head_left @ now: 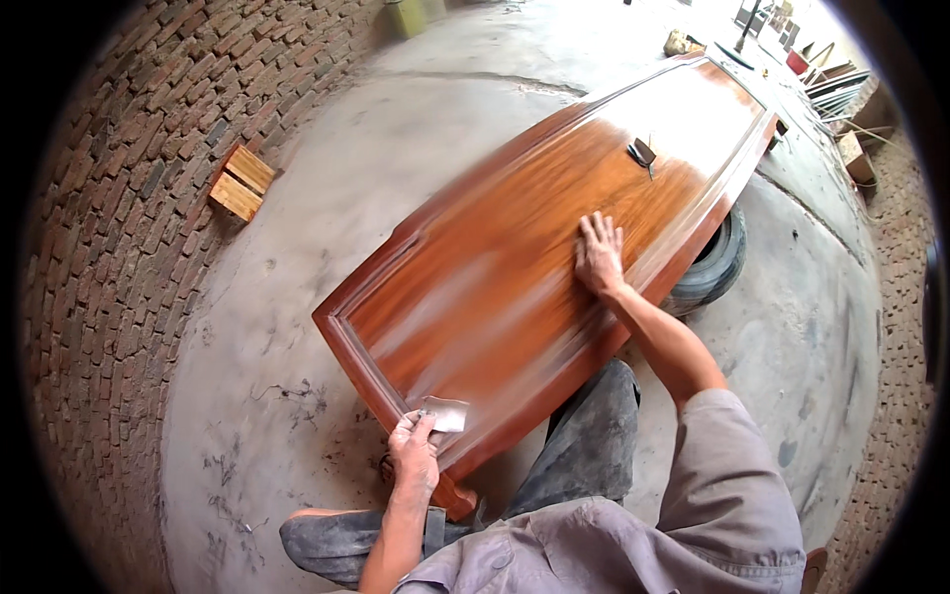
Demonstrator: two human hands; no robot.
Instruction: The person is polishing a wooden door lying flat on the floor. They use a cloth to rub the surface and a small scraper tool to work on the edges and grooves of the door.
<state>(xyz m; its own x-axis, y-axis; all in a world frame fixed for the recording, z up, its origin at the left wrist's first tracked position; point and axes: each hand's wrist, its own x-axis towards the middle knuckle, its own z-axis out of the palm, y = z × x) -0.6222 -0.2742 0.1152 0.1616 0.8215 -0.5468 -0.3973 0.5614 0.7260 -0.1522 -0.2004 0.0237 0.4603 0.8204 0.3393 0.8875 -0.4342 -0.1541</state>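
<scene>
A long, glossy red-brown wooden panel [495,257] with a moulded border stretches away from me to the far right. Pale, dusty streaks mark its near half. At its near left corner, my left hand [414,453] is closed on a small pale rectangular sheet [447,414], which looks like a worn piece of sandpaper. My right hand [600,255] lies flat on the panel's middle, fingers spread, holding nothing. Beyond it, a small dark object [641,152] with a thin pointed part rests on the surface; its kind is unclear.
A black tyre [720,262] sits under the panel's right side. Brick walls [109,247] rise on both sides. A small wooden block [240,183] stands by the left wall, and a yellow-green container [406,18] farther back. Stacked boards [839,94] lean at the far right.
</scene>
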